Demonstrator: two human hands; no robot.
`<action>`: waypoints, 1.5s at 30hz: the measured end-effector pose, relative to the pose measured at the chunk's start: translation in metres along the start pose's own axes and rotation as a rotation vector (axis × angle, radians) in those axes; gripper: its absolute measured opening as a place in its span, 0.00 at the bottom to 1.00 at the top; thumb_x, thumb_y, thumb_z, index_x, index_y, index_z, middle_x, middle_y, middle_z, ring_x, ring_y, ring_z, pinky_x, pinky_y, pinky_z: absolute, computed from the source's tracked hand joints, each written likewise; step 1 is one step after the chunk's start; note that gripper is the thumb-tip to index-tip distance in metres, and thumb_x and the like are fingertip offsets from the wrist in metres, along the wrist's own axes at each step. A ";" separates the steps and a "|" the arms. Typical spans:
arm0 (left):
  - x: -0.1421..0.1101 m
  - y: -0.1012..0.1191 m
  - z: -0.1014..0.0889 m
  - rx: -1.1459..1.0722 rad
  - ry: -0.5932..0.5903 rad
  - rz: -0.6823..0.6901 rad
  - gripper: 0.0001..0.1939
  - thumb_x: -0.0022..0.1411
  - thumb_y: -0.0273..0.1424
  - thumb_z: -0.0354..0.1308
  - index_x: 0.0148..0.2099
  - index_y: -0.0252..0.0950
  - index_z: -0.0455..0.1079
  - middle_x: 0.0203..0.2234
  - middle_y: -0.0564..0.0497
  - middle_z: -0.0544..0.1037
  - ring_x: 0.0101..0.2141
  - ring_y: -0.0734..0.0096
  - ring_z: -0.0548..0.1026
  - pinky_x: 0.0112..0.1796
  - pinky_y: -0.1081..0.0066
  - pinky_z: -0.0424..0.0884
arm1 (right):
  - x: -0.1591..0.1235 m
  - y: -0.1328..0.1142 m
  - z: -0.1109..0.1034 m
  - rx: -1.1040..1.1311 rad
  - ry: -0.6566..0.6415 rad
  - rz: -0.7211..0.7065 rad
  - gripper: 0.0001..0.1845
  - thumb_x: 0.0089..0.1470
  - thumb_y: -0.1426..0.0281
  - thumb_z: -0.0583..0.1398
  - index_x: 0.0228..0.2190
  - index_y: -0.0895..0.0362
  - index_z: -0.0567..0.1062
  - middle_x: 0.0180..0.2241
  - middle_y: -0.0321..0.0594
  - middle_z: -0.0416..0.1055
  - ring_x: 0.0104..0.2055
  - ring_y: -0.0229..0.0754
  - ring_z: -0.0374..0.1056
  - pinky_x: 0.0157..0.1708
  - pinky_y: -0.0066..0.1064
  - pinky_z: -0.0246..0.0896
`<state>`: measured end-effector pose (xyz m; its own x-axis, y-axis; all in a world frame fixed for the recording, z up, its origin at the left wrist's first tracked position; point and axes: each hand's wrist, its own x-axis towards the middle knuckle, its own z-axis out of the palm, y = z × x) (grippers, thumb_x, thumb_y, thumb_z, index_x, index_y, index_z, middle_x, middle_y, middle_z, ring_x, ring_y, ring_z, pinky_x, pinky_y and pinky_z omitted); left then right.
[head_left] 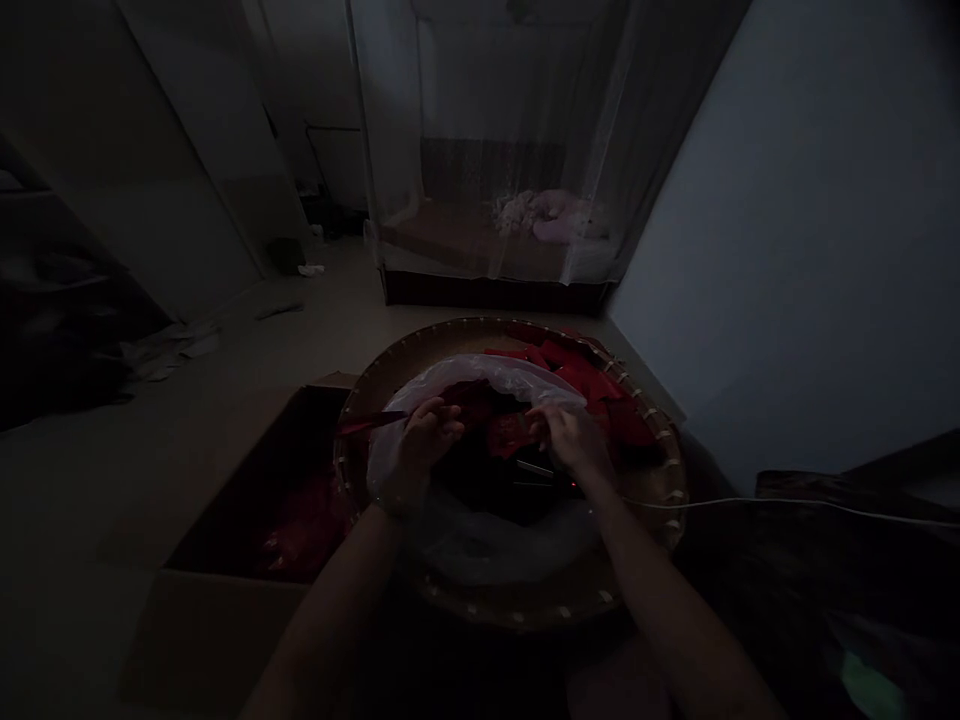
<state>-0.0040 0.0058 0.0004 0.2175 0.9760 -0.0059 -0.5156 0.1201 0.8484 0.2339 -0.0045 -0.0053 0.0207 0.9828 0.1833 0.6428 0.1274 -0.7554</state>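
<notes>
1. Head view: over the basket [667, 470], the right hand [571, 437] pinches a red packet [507, 436]; a loose pinch could drop it.
2. Left hand [430, 433], basket's left side: grip, cannot tell.
3. Cord [750, 501] over the basket's right rim could snag a wrist.

The left hand [426, 440] and the right hand [571, 436] are bare. The left arm [337, 590] and the right arm [660, 590] are bare too, thin at the wrist and wider further back
</notes>
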 end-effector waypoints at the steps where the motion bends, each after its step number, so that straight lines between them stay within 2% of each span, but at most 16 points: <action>1: 0.001 0.000 -0.002 -0.074 0.002 0.021 0.10 0.54 0.36 0.61 0.39 0.38 0.71 0.30 0.51 0.79 0.25 0.75 0.74 0.29 0.74 0.69 | 0.001 -0.001 0.005 -0.049 -0.015 -0.017 0.25 0.61 0.60 0.43 0.38 0.58 0.75 0.29 0.43 0.75 0.27 0.40 0.70 0.27 0.29 0.64; 4: 0.003 -0.002 -0.002 -0.127 -0.081 -0.051 0.16 0.49 0.34 0.66 0.41 0.36 0.70 0.31 0.48 0.79 0.26 0.72 0.76 0.29 0.73 0.69 | 0.003 -0.005 0.017 -0.262 -0.112 -0.172 0.13 0.56 0.69 0.53 0.38 0.57 0.74 0.39 0.44 0.75 0.40 0.42 0.70 0.42 0.32 0.63; 6: 0.005 -0.004 0.003 -0.066 -0.125 -0.119 0.19 0.47 0.33 0.67 0.42 0.34 0.69 0.32 0.46 0.79 0.27 0.71 0.76 0.30 0.72 0.70 | 0.007 -0.004 0.023 -0.396 -0.195 -0.257 0.14 0.54 0.74 0.55 0.43 0.58 0.72 0.46 0.47 0.71 0.48 0.43 0.66 0.48 0.34 0.59; 9: 0.007 -0.009 0.010 0.018 -0.126 -0.168 0.21 0.46 0.34 0.68 0.42 0.32 0.69 0.31 0.44 0.79 0.27 0.68 0.77 0.30 0.71 0.70 | 0.015 0.001 0.028 -0.563 -0.278 -0.270 0.23 0.52 0.76 0.57 0.51 0.60 0.65 0.54 0.52 0.63 0.54 0.46 0.61 0.50 0.36 0.56; 11: 0.008 -0.012 0.013 0.050 -0.085 -0.180 0.21 0.46 0.34 0.68 0.41 0.31 0.69 0.30 0.44 0.79 0.26 0.68 0.77 0.30 0.71 0.71 | 0.020 0.006 0.028 -0.624 -0.316 -0.237 0.24 0.51 0.75 0.58 0.51 0.60 0.65 0.52 0.53 0.63 0.53 0.47 0.62 0.49 0.35 0.57; 13: 0.010 -0.016 0.013 0.069 -0.049 -0.183 0.19 0.47 0.33 0.67 0.41 0.31 0.69 0.29 0.45 0.79 0.26 0.68 0.77 0.30 0.71 0.71 | 0.023 0.008 0.028 -0.668 -0.323 -0.196 0.21 0.50 0.74 0.60 0.48 0.59 0.67 0.48 0.51 0.65 0.49 0.46 0.65 0.45 0.34 0.59; 17: 0.013 -0.021 0.010 0.095 0.011 -0.162 0.18 0.49 0.31 0.65 0.42 0.31 0.68 0.29 0.46 0.79 0.26 0.70 0.77 0.29 0.71 0.72 | 0.022 0.005 0.026 -0.724 -0.238 -0.175 0.18 0.49 0.72 0.61 0.44 0.58 0.69 0.45 0.48 0.66 0.43 0.46 0.67 0.40 0.32 0.61; 21: 0.013 -0.022 0.009 0.134 0.009 -0.158 0.17 0.50 0.31 0.65 0.42 0.31 0.68 0.31 0.46 0.79 0.26 0.71 0.77 0.29 0.72 0.72 | 0.016 -0.001 0.025 -0.725 -0.186 -0.232 0.22 0.51 0.72 0.60 0.50 0.55 0.67 0.46 0.47 0.69 0.44 0.47 0.67 0.41 0.33 0.60; 27: 0.012 -0.023 0.010 0.191 -0.006 -0.159 0.18 0.50 0.32 0.64 0.43 0.30 0.69 0.31 0.44 0.79 0.26 0.72 0.77 0.29 0.74 0.72 | 0.012 -0.005 0.024 -0.737 -0.144 -0.191 0.23 0.56 0.70 0.55 0.54 0.53 0.64 0.46 0.47 0.71 0.43 0.47 0.68 0.39 0.34 0.59; 33: 0.013 -0.027 0.009 0.236 -0.006 -0.158 0.18 0.49 0.33 0.65 0.42 0.30 0.70 0.32 0.44 0.78 0.27 0.71 0.77 0.28 0.76 0.71 | 0.014 0.010 0.026 -0.744 -0.091 -0.238 0.22 0.59 0.69 0.50 0.55 0.50 0.65 0.46 0.45 0.72 0.40 0.46 0.70 0.36 0.33 0.59; 37: 0.014 -0.031 0.006 0.250 -0.043 -0.139 0.18 0.50 0.34 0.64 0.42 0.31 0.70 0.32 0.44 0.78 0.27 0.72 0.77 0.28 0.75 0.71 | 0.017 0.023 0.030 -0.712 -0.042 -0.326 0.20 0.58 0.73 0.50 0.51 0.51 0.70 0.48 0.44 0.71 0.40 0.46 0.70 0.35 0.33 0.59; 40: 0.013 -0.031 0.006 0.259 -0.050 -0.125 0.17 0.51 0.34 0.63 0.43 0.31 0.70 0.33 0.44 0.78 0.29 0.71 0.77 0.28 0.75 0.72 | 0.019 0.025 0.029 -0.616 0.022 -0.339 0.15 0.56 0.73 0.51 0.41 0.57 0.75 0.44 0.46 0.74 0.38 0.47 0.70 0.36 0.34 0.60; 42: 0.013 -0.031 0.007 0.286 -0.019 -0.095 0.18 0.51 0.34 0.63 0.44 0.31 0.70 0.35 0.43 0.78 0.29 0.72 0.77 0.28 0.76 0.72 | 0.018 0.019 0.027 -0.491 0.074 -0.322 0.13 0.56 0.72 0.51 0.35 0.58 0.75 0.38 0.47 0.75 0.36 0.46 0.70 0.36 0.34 0.60; 45: 0.014 -0.033 0.009 0.330 0.025 -0.040 0.24 0.50 0.33 0.64 0.49 0.33 0.68 0.40 0.43 0.76 0.32 0.71 0.76 0.28 0.76 0.72 | 0.015 0.005 0.026 -0.223 0.155 -0.274 0.10 0.55 0.68 0.52 0.32 0.57 0.73 0.33 0.44 0.75 0.35 0.45 0.70 0.36 0.34 0.61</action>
<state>0.0237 0.0138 -0.0233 0.2099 0.9763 -0.0518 -0.2096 0.0967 0.9730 0.2181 0.0143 -0.0226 -0.0709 0.8823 0.4653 0.7911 0.3339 -0.5125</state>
